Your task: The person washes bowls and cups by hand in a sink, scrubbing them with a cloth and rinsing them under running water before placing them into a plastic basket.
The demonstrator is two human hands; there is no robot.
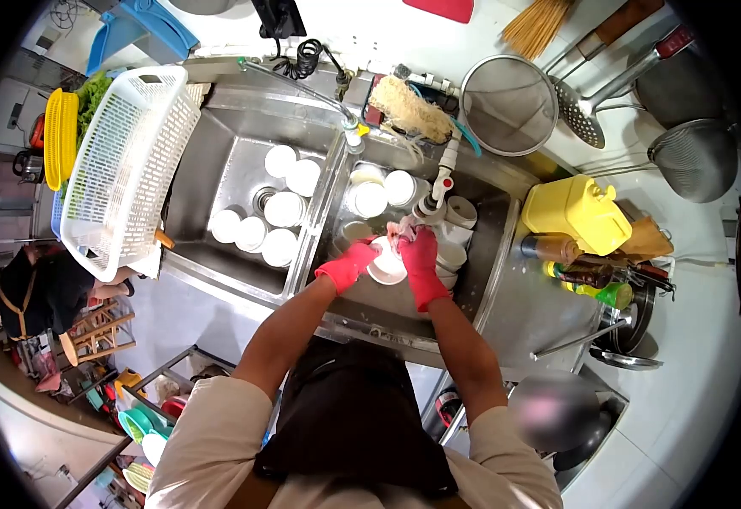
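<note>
Over the right sink basin point(481, 280), both my hands wear pink rubber gloves. My left hand point(350, 265) is closed on the edge of a white bowl point(386, 265). My right hand point(421, 260) is closed around a pale pinkish cloth point(399, 230) at the bowl's far right rim. Stacked white bowls point(369, 199) stand behind my hands in the same basin. More white crockery point(450, 253) is piled along its right side, partly hidden by my right glove. Several white stacks point(284, 209) rest in the left basin point(192, 199).
A white plastic basket point(124, 170) stands left of the sink. Two taps reach over the basins, one with a red-handled valve point(443, 182). A yellow jug point(572, 214) and bottles stand at the right. Strainers point(509, 106) hang behind. Another person point(35, 293) is at the far left.
</note>
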